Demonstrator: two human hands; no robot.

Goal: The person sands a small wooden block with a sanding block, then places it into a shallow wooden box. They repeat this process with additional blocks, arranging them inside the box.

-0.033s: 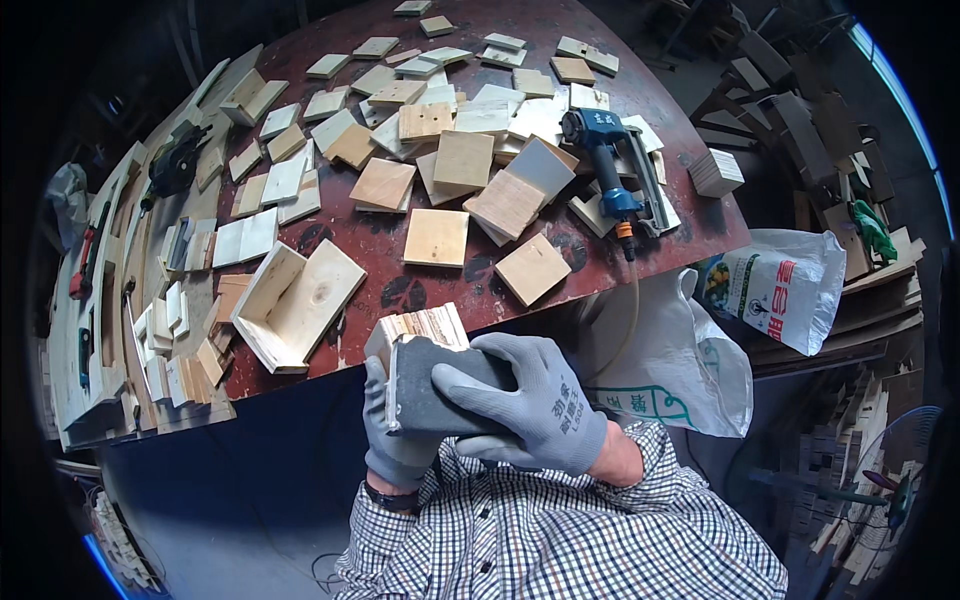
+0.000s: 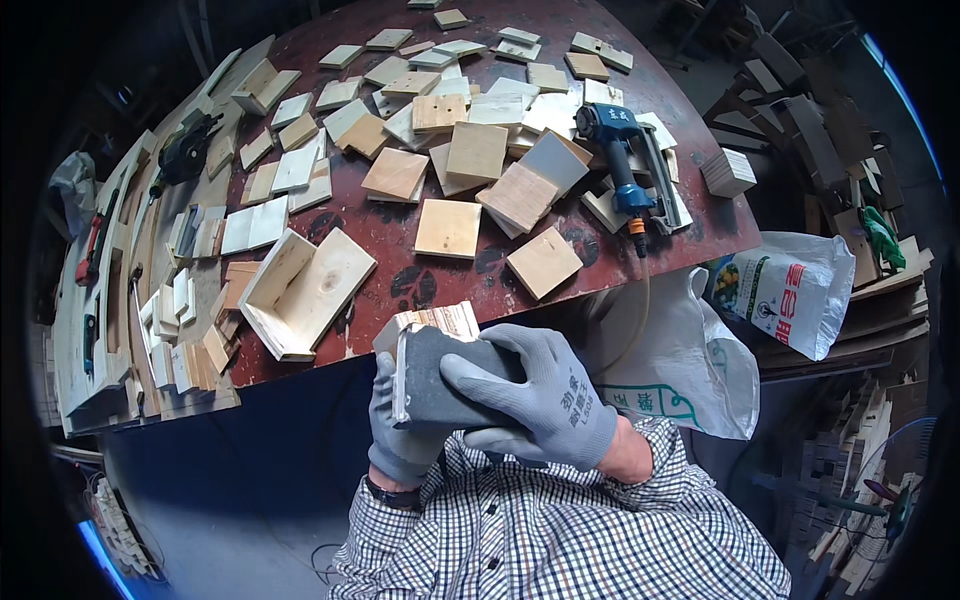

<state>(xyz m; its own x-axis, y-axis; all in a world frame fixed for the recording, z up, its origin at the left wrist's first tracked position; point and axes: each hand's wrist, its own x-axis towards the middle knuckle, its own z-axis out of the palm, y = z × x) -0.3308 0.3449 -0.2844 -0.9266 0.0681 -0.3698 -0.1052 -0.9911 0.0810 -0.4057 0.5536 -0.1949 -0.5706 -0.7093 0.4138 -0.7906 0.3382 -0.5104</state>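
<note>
Holding a dark grey block [image 2: 428, 378] before us, we have its long axis running roughly left to right. Our right hand [image 2: 558, 408] is nearer, closed over its right end. Just beyond sits a layered wooden block [image 2: 447, 321], partly hidden; our left hand [image 2: 402, 435] curls around that from the left, most fingers out of sight. Farther out lies the red table [image 2: 715, 232].

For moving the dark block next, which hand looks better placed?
The right hand, I'd judge: it grips the dark block from the right. The left hand is at the left, by the light wood piece, its grip partly hidden.
</note>
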